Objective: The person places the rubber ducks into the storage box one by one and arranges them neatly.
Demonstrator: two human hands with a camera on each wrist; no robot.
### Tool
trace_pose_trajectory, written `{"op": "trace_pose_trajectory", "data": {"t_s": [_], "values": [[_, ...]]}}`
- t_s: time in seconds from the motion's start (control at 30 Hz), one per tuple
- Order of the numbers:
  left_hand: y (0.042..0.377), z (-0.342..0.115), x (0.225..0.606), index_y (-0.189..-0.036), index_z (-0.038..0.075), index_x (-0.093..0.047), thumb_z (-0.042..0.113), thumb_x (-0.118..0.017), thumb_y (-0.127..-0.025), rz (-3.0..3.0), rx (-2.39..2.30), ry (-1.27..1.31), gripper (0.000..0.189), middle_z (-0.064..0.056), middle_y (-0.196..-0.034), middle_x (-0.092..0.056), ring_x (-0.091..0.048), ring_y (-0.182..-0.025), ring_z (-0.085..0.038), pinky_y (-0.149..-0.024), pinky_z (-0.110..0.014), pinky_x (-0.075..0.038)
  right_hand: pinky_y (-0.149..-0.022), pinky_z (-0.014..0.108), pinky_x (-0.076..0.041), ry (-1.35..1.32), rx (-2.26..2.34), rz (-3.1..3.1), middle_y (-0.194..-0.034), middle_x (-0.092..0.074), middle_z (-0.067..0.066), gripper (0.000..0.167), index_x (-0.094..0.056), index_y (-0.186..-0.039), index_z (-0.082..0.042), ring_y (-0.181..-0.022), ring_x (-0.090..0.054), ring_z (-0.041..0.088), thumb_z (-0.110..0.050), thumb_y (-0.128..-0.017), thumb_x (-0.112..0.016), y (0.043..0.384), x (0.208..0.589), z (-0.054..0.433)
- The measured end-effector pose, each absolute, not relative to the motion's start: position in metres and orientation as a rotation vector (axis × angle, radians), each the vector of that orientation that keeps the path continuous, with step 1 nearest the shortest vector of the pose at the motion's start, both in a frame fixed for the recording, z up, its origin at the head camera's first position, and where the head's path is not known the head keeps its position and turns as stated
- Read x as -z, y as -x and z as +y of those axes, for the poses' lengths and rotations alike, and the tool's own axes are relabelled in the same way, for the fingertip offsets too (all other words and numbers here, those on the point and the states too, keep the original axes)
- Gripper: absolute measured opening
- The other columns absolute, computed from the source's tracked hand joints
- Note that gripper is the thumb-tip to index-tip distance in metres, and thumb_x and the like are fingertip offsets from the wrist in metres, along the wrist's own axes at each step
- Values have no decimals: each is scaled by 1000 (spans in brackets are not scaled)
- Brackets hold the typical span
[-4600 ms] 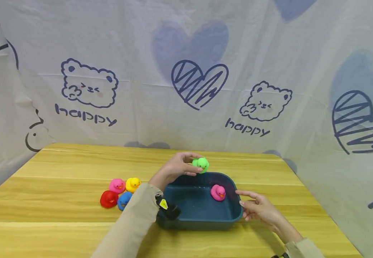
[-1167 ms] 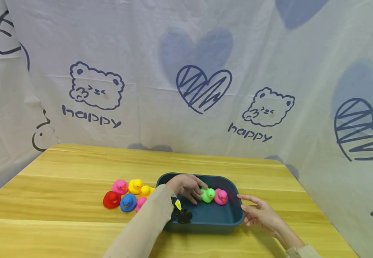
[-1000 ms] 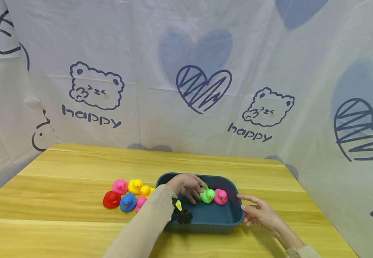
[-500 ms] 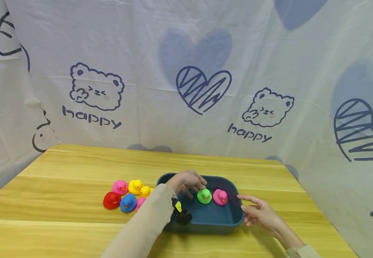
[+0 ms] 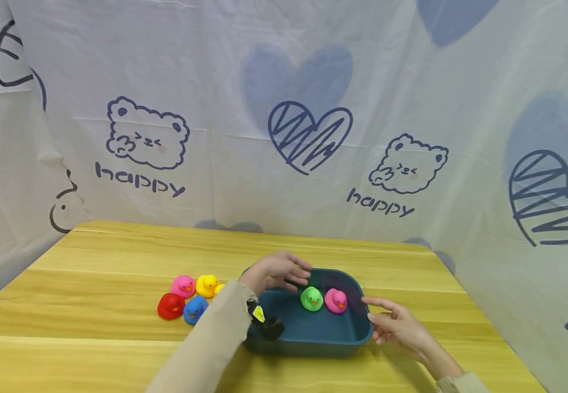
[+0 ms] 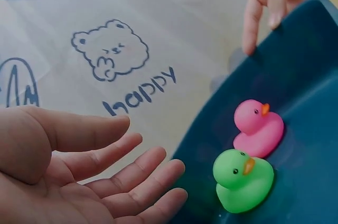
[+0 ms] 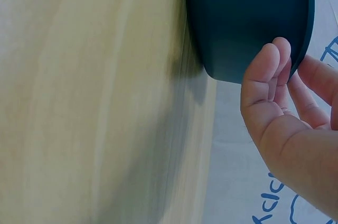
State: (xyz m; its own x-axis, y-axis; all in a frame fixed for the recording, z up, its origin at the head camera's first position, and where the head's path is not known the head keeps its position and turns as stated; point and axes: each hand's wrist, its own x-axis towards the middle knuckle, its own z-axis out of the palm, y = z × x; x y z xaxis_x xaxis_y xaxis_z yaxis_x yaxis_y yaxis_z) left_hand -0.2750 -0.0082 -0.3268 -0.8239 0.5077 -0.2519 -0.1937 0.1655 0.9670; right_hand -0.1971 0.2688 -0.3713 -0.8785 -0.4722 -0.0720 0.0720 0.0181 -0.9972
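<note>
My left hand (image 5: 277,273) hovers over the back left part of a dark teal plastic bin (image 5: 308,343), fingers spread and holding nothing. In the left wrist view its palm and loose fingers (image 6: 142,176) show beside the bin's edge. A green rubber duck (image 5: 311,299) sits upright on the bin floor just right of that hand, and a pink rubber duck (image 5: 335,301) is close on its right. My right hand (image 5: 399,325) touches the bin's right end, index finger stretched to the rim. In the right wrist view its relaxed fingers (image 7: 261,76) lie against the outer wall.
Left of the bin, rubber ducks stand grouped on the wooden table (image 5: 92,327): red (image 5: 171,307), blue (image 5: 196,309), pink (image 5: 183,286) and yellow (image 5: 207,285). My left sleeve (image 5: 210,333) covers part of the group. A printed cloth (image 5: 234,180) hangs behind the table.
My left hand carried the green duck into the bin and let go of it beside the pink one. It has since drawn back up and left. My right hand stays at the rim.
</note>
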Motion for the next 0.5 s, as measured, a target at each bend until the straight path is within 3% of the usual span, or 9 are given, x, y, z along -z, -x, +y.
{"op": "trace_pose_trajectory", "data": {"t_s": [0.23,0.5], "values": [[268,-16,317,-123,-6,-47,1,-49,-90,1935,-1722,-399,34,-24,-120,-51,-57,-100,-28,-83,-41,-45,-55,21,-49,385,1900,1942,-68,-58,4,48,-31,-133,8,-60,-56,9,-7,-91,-49,197,371,269],[260,-31,306,-121,-6,-49,5,-50,-90,1985,-1725,-494,32,-18,-108,-59,-60,-94,-25,-82,-40,-46,-55,21,-49,405,1904,1945,-68,-58,3,46,-31,-132,8,-60,-56,9,-5,-92,-48,198,373,269]]}}
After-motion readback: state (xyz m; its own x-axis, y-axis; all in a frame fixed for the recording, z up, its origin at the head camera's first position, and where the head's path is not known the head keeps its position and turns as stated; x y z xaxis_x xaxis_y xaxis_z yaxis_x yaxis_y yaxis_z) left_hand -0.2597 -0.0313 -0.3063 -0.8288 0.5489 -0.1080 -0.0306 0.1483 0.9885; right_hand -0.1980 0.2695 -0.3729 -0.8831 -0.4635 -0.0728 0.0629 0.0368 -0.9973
